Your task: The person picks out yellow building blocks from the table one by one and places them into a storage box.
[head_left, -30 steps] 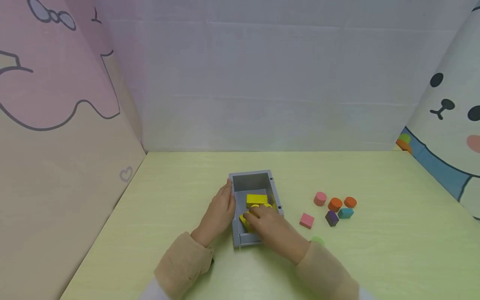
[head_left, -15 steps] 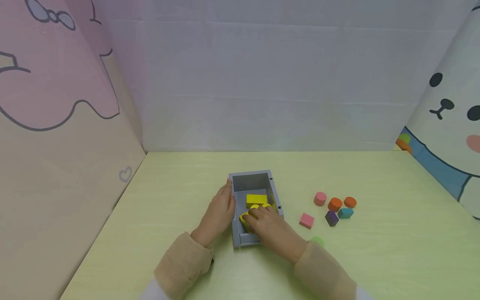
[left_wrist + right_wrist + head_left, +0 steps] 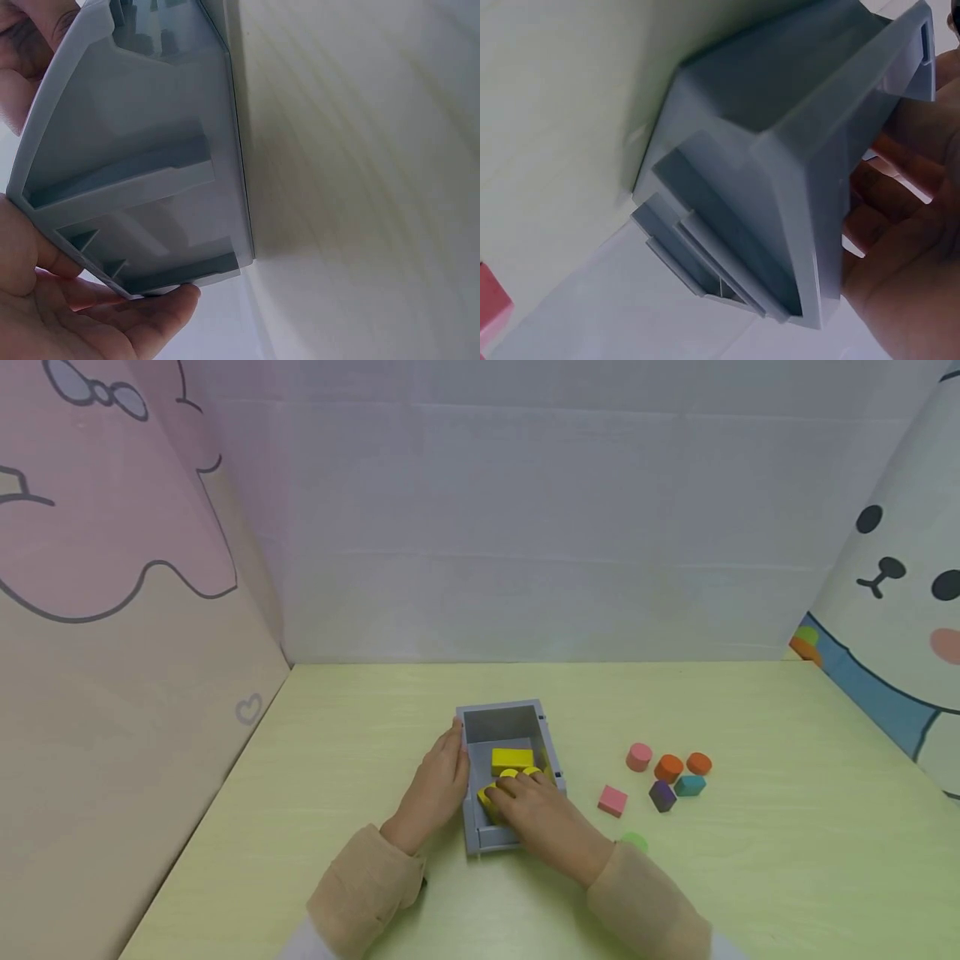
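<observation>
A grey plastic bin stands on the table, with yellow blocks inside. One is a rectangular block; round yellow tops show just beyond the right fingers. My left hand holds the bin's left wall, its fingers along the outside in the left wrist view. My right hand reaches over the near right rim, its curled fingers on a tilted yellow block at the near left. That hand covers much of the block and its neighbours. In the right wrist view the bin's wall hides the fingertips.
Loose on the table to the right lie a pink cylinder, a pink block, two orange round pieces, a purple block, a teal block and a light green piece, partly behind the right sleeve. A pale wall rises behind.
The right hand and forearm have shifted very slightly to the left. The bin, the yellow blocks and the left hand stay essentially in place.
</observation>
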Demonstrator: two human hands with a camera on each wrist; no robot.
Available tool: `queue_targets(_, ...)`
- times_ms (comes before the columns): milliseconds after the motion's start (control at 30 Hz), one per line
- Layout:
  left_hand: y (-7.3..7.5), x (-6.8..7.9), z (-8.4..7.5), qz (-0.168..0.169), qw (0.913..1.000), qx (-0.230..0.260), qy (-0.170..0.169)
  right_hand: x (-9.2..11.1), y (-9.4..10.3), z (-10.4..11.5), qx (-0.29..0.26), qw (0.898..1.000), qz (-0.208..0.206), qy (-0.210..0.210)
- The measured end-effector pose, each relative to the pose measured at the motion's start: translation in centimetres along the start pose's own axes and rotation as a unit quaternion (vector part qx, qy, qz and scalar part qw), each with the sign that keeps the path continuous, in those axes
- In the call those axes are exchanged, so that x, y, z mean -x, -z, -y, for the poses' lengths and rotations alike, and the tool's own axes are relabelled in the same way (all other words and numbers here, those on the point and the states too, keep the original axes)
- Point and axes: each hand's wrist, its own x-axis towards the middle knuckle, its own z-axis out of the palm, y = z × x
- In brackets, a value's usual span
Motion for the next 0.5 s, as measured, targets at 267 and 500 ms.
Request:
queue_targets(267,0.05,0.05,-0.01,0.0,1.0,0.0,-0.003,0.0,0.14,-0.03,-0.006,1.0,0.002,-0.003)
queue_targets(500,0.04,-0.03,0.1,0.001,0.9999,0.008,-0.009,0.02,0.42,-0.34,-0.019,0.998,-0.064,-0.009)
